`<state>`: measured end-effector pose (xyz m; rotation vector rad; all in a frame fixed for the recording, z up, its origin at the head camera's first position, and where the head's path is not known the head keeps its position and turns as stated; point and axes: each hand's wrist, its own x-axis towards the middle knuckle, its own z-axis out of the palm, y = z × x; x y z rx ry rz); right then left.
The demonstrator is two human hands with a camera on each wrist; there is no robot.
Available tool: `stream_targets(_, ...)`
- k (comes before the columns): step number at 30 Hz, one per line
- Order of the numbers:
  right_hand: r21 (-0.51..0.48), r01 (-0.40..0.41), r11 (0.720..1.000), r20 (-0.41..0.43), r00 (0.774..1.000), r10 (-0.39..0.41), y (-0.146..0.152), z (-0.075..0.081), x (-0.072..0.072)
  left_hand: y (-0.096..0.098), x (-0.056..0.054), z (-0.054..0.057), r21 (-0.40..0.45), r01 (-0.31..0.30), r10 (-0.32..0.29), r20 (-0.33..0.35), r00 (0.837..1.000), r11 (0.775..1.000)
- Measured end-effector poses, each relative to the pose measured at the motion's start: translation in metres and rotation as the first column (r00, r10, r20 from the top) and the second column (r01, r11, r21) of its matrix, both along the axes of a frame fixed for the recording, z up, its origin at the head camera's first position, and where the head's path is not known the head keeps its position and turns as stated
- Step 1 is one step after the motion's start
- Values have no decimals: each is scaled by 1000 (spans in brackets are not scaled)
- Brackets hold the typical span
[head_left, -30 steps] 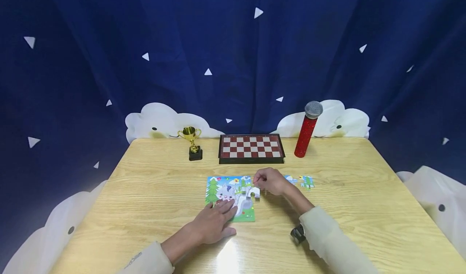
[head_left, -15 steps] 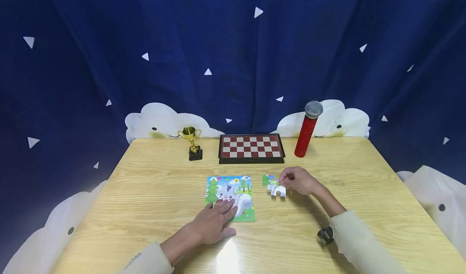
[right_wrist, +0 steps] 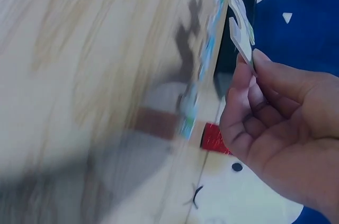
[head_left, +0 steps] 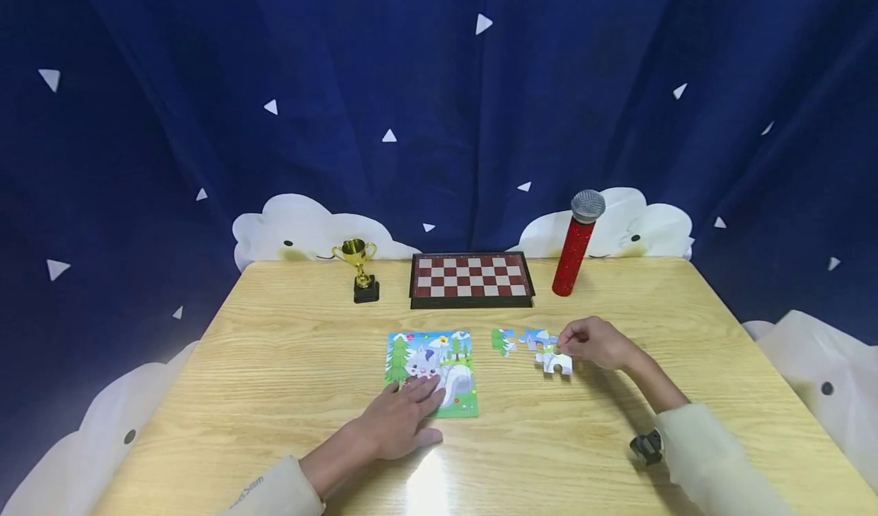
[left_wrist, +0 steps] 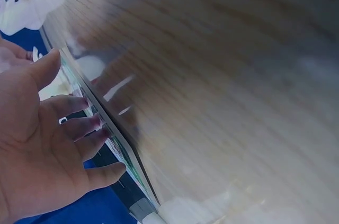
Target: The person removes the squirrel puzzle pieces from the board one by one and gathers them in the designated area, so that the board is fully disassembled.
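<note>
My left hand [head_left: 403, 420] lies with straight fingers over the lower left of a picture board [head_left: 461, 402], which shows a cartoon squirrel, a tree and flowers. In the left wrist view its fingers [left_wrist: 82, 127] reach onto the board's edge. Thumb and forefinger of my right hand [head_left: 595, 342] pinch a jigsaw puzzle piece [head_left: 554, 363], pale with a rounded notch. The right wrist view shows that jigsaw puzzle piece [right_wrist: 242, 25] tilted and raised over the table. Right of the board lie loose puzzle pieces, a green one [head_left: 501, 340] and a blue one [head_left: 533, 338].
At the back stand a gold trophy cup [head_left: 360, 264] on a black base, a red and white checkered board [head_left: 471, 278] and a red microphone [head_left: 576, 249]. Behind the wooden table [head_left: 288, 363] hangs a dark blue curtain [head_left: 439, 120] with white triangles.
My right hand has moved from over the picture board to the right, carrying the puzzle piece, and now hovers by the loose pieces. The left hand has stayed put.
</note>
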<state>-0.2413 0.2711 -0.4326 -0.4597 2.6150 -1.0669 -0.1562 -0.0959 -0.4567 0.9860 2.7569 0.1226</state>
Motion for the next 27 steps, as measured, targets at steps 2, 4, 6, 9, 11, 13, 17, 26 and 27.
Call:
stream_targets(2,5,3,1000,10,1000,-3,7,-1,1,0,0,1,3,-2,2,5,1000,1000)
stream_targets(4,12,12,1000,21,1000,-12,14,-3,2,1,0,1,1,-3,3,5,1000,1000)
stream_targets(6,19,23,1000,38,999,-24,20,-4,4,1,0,1,0,-3,3,2,1000,1000)
stream_targets(9,43,58,997,67,996,-61,27,-7,5,1,0,1,-2,-3,3,-2,1000,1000)
stream_targets(11,59,66,996,77,995,-70,31,-10,5,0,0,0,-7,-4,4,-3,1000,1000)
stream_targets(13,75,82,994,82,993,-88,33,-13,6,0,0,-1,-11,-7,7,-1,1000,1000)
stream_targets(17,97,105,990,73,991,-112,36,-17,7,0,-1,-2,-15,-7,7,-4,1000,1000)
stream_targets(26,153,157,976,31,986,-164,38,-20,6,1,-1,-1,-14,0,0,-11,1000,1000)
stream_targets(27,154,159,975,24,986,-164,38,-21,6,1,-1,-1,-15,2,-2,-13,1000,1000)
